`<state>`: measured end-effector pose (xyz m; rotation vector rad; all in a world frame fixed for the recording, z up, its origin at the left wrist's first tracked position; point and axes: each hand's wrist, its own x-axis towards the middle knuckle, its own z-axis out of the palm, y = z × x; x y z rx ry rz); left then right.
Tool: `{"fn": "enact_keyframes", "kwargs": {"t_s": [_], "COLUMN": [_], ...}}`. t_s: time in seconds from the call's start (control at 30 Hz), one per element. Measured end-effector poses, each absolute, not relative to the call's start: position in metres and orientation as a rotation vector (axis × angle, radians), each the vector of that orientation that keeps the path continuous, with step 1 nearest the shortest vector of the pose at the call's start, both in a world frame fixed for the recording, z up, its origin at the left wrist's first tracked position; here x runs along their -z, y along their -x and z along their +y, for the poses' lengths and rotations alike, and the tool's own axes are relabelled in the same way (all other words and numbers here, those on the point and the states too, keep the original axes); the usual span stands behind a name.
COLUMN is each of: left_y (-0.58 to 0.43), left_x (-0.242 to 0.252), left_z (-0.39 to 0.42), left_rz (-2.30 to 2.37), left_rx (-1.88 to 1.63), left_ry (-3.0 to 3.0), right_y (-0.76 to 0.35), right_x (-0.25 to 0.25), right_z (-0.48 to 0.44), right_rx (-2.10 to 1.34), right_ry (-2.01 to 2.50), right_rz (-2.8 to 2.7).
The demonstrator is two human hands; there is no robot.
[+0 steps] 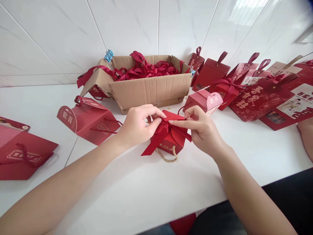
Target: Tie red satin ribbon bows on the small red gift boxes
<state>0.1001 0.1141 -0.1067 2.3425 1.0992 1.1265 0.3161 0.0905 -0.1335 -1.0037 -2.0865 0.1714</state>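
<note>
A small red gift box (168, 147) stands on the white table with a red ribbon (151, 143) tied over its top. A tan rope handle (168, 160) droops from its front. My left hand (144, 124) pinches the ribbon at the knot between thumb and index finger. From the other side my right hand (201, 129) is on the ribbon too, its index finger pressed toward the knot and its other fingers curled. One ribbon tail hangs at the front left of the box, another sticks out to the right beneath my right hand.
Behind stands a cardboard box (149, 93) heaped with red ribbons (151, 70), a blue binder clip (109, 55) on its flap. Red gift boxes (90, 120) lie left; several more (261, 98) crowd the right. Another person's arm (306, 137) shows at the right edge.
</note>
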Motion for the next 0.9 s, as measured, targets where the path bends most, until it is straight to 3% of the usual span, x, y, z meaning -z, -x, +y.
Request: {"fn": "enact_keyframes", "kwargs": {"t_s": [0.67, 0.9], "left_y": [-0.0943, -0.0937], "left_x": [0.1105, 0.1065], "left_z": [0.1153, 0.1149], "left_rz": [1.071, 1.095], "left_rx": [-1.252, -1.151], "left_ry": [-2.477, -2.423], "right_y": [-0.3145, -0.3137], "right_x": [0.1292, 0.1297], "right_z": [0.0908, 0.0908], "right_rx": [-0.101, -0.081], "right_ry": [1.055, 0.925], "right_rz": [-2.065, -2.018]}}
